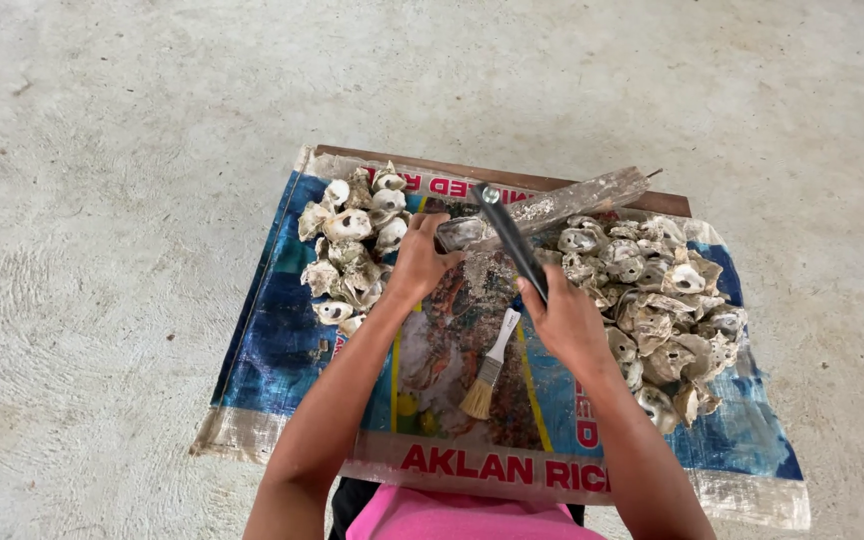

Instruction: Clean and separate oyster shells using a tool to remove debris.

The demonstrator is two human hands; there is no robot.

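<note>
My left hand (420, 262) grips an oyster shell (460, 233) and holds it against a worn wooden block (577, 198) that lies slanted across the table. A dark metal tool (508, 235) with a round end is held in my right hand (564, 318), its tip raised over the shell. Between my forearms a small white-handled brush (488, 366) lies on the printed plastic sack (272, 350) that covers the table.
Two heaps of rough oyster shells flank my hands, a smaller one to the left (352, 250) and a larger one to the right (657, 310). The wooden table edge (512, 178) shows at the back. Pale concrete floor (102, 200) surrounds the table.
</note>
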